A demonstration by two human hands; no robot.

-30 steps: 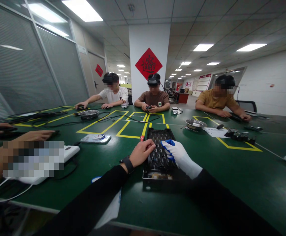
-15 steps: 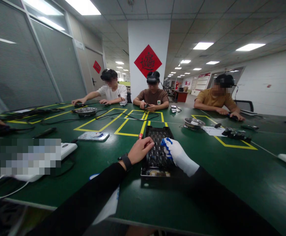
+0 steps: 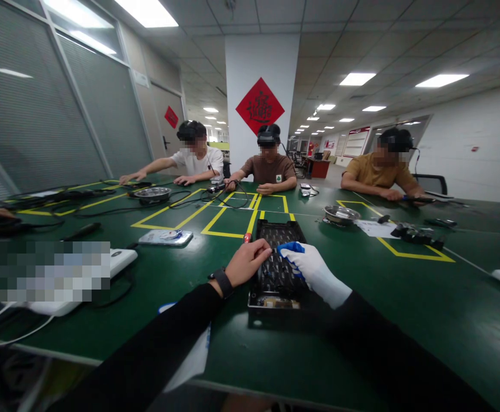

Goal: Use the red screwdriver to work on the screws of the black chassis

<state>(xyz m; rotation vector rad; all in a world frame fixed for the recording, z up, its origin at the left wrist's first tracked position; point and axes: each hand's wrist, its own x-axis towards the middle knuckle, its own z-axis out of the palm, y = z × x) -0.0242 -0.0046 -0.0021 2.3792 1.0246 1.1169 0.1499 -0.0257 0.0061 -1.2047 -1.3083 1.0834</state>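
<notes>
In front of me on the table lies a shallow black casing, its floor patterned with rows of small pale marks and a light strip at the near end. My left hand, bare with a dark wristband, rests over the casing's left side, thumb and fingers drawn together. My right hand wears a white glove with blue fingertips. Its fingers pinch close to my left fingertips, above the casing. Anything between either hand's fingers is too small or hidden to make out. The red end of an object shows just beyond my left hand.
To the left are a white device with a cable and a flat pale case. Metal bowls stand farther off. Black parts and paper lie right. Several people sit around the table; cables cross its left side.
My right hand has shifted slightly left, its fingertips now nearer my left ones and more stretched forward. My left hand stays almost in place. Across the table, co-workers' hands have moved.
</notes>
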